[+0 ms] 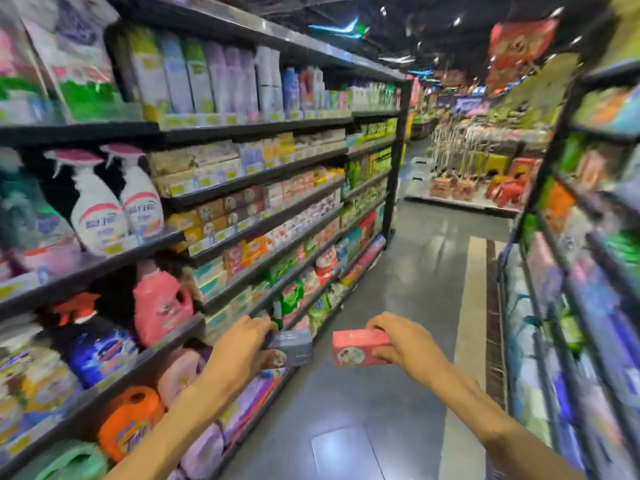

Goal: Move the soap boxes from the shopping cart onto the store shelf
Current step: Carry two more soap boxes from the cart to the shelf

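Two soap boxes are held up low in the frame. Left of centre, a dark grey box (290, 348) is gripped by the left hand (242, 344) beside the store shelf (180, 336); right of it, a pink box (358, 348) is pinched in the right hand (401, 341), over the aisle floor (398, 289).

My left hand (247, 341) holds one soap box (292, 348) just beside the low tiers of the store shelf (249, 126) running along my left. My right hand (398, 341) holds another soap box (358, 348) to its right, over the aisle floor (415, 306). The two boxes sit near each other, apart. A second shelf unit (588, 237) stands on my right.
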`<state>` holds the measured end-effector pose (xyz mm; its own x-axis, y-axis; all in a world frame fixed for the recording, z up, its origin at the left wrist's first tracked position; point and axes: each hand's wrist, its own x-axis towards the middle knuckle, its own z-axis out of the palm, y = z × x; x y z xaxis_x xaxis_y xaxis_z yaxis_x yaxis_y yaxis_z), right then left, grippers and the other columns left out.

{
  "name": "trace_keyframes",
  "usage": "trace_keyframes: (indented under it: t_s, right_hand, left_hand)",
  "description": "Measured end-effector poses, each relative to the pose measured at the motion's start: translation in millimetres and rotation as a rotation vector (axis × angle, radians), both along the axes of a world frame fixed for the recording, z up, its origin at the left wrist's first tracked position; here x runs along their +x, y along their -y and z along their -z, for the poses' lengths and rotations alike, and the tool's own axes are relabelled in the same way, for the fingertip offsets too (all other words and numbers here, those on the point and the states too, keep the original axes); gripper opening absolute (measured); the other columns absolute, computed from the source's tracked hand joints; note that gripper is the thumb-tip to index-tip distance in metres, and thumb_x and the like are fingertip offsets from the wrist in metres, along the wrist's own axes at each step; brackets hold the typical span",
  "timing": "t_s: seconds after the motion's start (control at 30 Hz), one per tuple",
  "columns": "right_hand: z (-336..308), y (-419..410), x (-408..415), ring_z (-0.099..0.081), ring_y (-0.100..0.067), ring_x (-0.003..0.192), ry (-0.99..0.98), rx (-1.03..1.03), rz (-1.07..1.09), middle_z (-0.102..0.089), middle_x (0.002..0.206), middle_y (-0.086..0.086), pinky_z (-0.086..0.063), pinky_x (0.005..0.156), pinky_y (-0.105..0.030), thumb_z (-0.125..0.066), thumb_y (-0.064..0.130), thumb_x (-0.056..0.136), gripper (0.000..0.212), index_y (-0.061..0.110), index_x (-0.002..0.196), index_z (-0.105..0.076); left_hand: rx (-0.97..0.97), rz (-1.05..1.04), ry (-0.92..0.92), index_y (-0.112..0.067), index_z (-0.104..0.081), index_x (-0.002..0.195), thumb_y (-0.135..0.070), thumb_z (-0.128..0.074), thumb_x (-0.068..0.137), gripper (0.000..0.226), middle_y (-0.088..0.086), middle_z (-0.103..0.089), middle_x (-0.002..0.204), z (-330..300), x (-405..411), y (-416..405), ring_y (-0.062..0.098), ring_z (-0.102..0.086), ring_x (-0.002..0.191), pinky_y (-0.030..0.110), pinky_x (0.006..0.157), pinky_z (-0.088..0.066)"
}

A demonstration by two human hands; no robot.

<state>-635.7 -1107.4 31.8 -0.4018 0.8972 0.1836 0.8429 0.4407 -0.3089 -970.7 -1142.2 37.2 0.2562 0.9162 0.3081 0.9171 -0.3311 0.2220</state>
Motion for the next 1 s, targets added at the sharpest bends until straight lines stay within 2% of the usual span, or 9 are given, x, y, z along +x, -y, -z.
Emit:
trace_keyframes:
  t_s: [0.17, 0.3, 0.5, 0.7, 0.87, 1.0]
  right_hand:
    - [-26.7, -49.5, 52.6, -0.055, -0.012, 0.101, 0.006, -0.022, 0.105, -0.058, 0.108, 0.014, -0.044, 0.081, -0.034, -0.074, 0.031, 0.078, 0.038, 0.035, 0.111, -0.056]
    - [-37.2, -103.6, 84.3, -0.058, -0.013, 0.101, -0.016, -0.023, 0.174, -0.058, 0.109, 0.015, -0.048, 0.084, -0.038, -0.073, 0.032, 0.078, 0.038, 0.038, 0.111, -0.055]
    - [-43.5, -204.0, 115.7, -0.059, -0.014, 0.098, -0.012, 0.012, 0.205, -0.059, 0.108, 0.014, -0.048, 0.083, -0.038, -0.072, 0.033, 0.079, 0.037, 0.039, 0.111, -0.054]
    - [-58.6, -323.0, 117.8, -0.059, -0.013, 0.095, 0.008, 0.034, 0.191, -0.058, 0.106, 0.015, -0.049, 0.082, -0.038, -0.072, 0.033, 0.081, 0.035, 0.038, 0.11, -0.053]
    - [-69.2, -426.6, 100.7, -0.061, -0.015, 0.095, 0.005, 0.072, 0.131, -0.06, 0.105, 0.014, -0.051, 0.08, -0.04, -0.075, 0.036, 0.077, 0.04, 0.037, 0.111, -0.055]
    - [-70.2, -510.7, 69.3, -0.061, -0.016, 0.1, 0.027, 0.07, 0.03, -0.059, 0.11, 0.014, -0.051, 0.082, -0.039, -0.075, 0.036, 0.079, 0.042, 0.033, 0.116, -0.056]
  left_hand:
    - [0.023, 0.012, 0.025, -0.029, -0.058, 0.104, -0.046, -0.074, 0.08, 0.033, -0.009, -0.059, 0.097, -21.7, 49.9, -62.1, 0.014, -0.046, 0.089, 0.04, 0.073, -0.047]
    - [0.047, 0.051, 0.007, -0.03, -0.057, 0.104, -0.04, -0.073, 0.081, 0.03, -0.013, -0.054, 0.094, -34.5, 76.4, -124.7, 0.012, -0.046, 0.089, 0.034, 0.072, -0.045]
    - [0.08, 0.085, 0.034, -0.027, -0.057, 0.106, -0.038, -0.073, 0.084, 0.029, -0.01, -0.057, 0.098, -39.2, 104.2, -236.7, 0.015, -0.049, 0.092, 0.039, 0.075, -0.049]
    - [0.102, 0.103, 0.03, -0.032, -0.056, 0.105, -0.037, -0.072, 0.083, 0.028, -0.014, -0.058, 0.099, -47.7, 106.2, -360.2, 0.013, -0.049, 0.094, 0.036, 0.074, -0.047]
    - [0.121, 0.041, -0.016, -0.031, -0.055, 0.099, -0.025, -0.071, 0.081, 0.025, -0.015, -0.051, 0.092, -59.9, 93.7, -439.2, 0.011, -0.049, 0.092, 0.029, 0.065, -0.033]
    - [0.131, -0.07, -0.011, -0.031, -0.055, 0.108, -0.028, -0.073, 0.081, 0.032, -0.013, -0.056, 0.1, -59.2, 65.9, -485.8, 0.013, -0.047, 0.096, 0.036, 0.072, -0.046]
